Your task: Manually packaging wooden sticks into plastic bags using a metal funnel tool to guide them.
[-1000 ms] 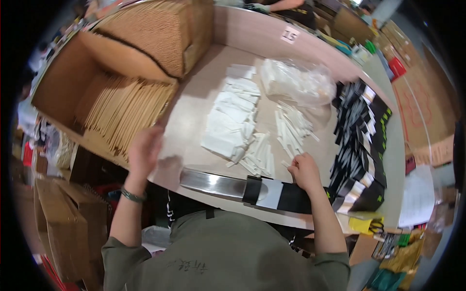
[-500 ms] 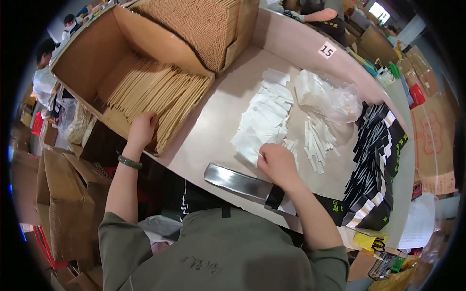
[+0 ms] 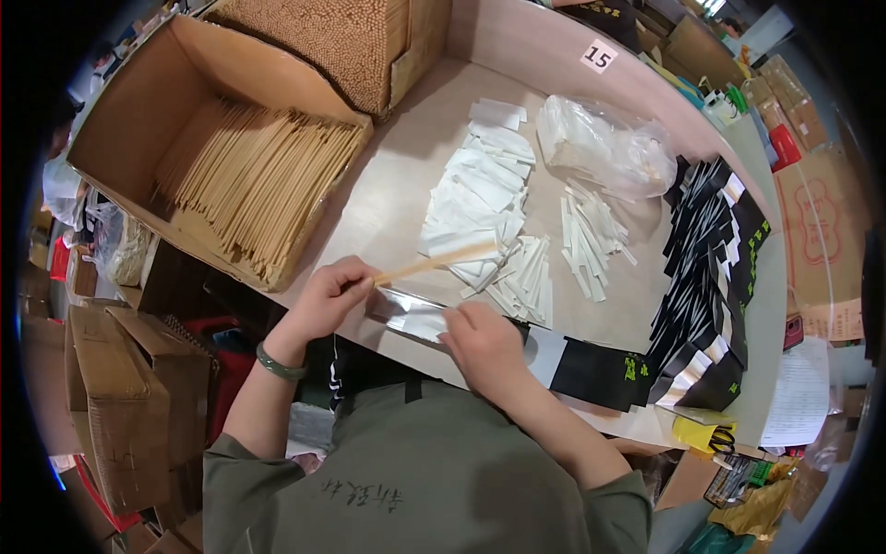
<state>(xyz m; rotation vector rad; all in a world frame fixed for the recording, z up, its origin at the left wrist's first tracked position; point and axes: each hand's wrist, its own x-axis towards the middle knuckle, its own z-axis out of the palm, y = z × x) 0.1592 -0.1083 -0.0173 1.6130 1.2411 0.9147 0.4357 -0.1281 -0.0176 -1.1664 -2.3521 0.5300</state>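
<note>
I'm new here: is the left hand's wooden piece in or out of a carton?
Out: the left hand holds the wooden piece above the table, beyond the nearer carton.

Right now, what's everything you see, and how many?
Open cardboard box: one, brown, upper left
Second cardboard box: one, brown, behind
Thin wooden sticks: many, tan, inside both
Flat paper pieces: many, white, centre
Narrow paper strips: two piles, white, alongside
Crinkled plastic bag: one, clear, back
Flat sleeves: many, black, right
Shiny metal strip: one, silver, front
Held wooden sticks: count unclear, tan, front
Big cardboard cartons: several, brown, outer edges
Round bangle: one, green, left wrist
Left hand: one, bare, front
Right hand: one, bare, front
</note>
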